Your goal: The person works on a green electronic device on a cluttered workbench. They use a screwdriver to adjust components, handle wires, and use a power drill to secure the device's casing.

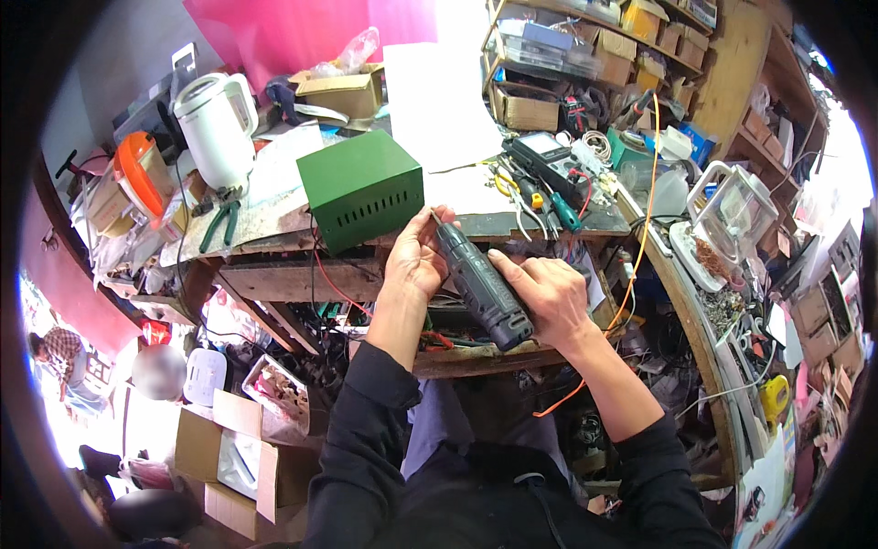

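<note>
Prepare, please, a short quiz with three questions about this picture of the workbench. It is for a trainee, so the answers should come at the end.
1. True or false: the white jug stands to the left of the green box.

2. Which hand is at the narrow tip of the black tool?
A) the right hand
B) the left hand
C) neither hand

3. Fill in the colour: the pliers lying just in front of the white jug have ______ handles.

Key: 1. True. 2. B. 3. Green.
</note>
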Motion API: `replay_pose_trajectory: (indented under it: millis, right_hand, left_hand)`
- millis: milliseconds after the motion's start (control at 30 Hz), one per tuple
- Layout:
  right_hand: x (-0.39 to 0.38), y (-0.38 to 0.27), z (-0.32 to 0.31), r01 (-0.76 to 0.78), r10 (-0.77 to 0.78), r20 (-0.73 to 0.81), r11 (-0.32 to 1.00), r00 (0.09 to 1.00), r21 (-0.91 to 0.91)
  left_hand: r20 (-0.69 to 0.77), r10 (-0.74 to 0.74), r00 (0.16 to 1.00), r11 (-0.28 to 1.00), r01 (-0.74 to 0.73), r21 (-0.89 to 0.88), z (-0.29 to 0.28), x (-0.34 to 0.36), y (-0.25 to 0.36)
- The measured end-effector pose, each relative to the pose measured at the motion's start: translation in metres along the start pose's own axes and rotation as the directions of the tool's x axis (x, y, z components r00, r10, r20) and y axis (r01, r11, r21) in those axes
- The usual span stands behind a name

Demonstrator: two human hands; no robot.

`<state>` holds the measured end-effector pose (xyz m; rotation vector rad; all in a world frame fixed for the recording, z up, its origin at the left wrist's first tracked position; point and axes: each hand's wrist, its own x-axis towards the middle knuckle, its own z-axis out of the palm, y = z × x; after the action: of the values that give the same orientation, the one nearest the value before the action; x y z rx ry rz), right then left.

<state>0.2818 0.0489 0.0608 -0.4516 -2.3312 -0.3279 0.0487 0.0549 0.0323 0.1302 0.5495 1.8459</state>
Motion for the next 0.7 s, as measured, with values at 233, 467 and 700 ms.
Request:
replay_pose_trajectory:
  millis: [233, 467, 700]
  right_hand:
    - [0.018, 0.019, 0.014, 0.048, -0.047, 0.027, 0.999, 0.999, -0.018]
    - [0.025, 0.026, 0.018, 0.064, -0.062, 0.059, 0.998, 0.996, -0.027]
    - [0.028, 0.028, 0.021, 0.067, -0.065, 0.069, 0.997, 0.995, -0.027]
  left_hand:
    - [-0.013, 0.027, 1.0, 0.999, -0.026, 0.039, -0.012, 0.032, 0.005]
    - [-0.031, 0.005, 1.0, 1.0, -0.004, 0.019, -0.012, 0.039, 0.008]
    - [-0.043, 0.026, 0.999, 1.0, -0.026, -0.006, -0.013, 0.04, 0.011]
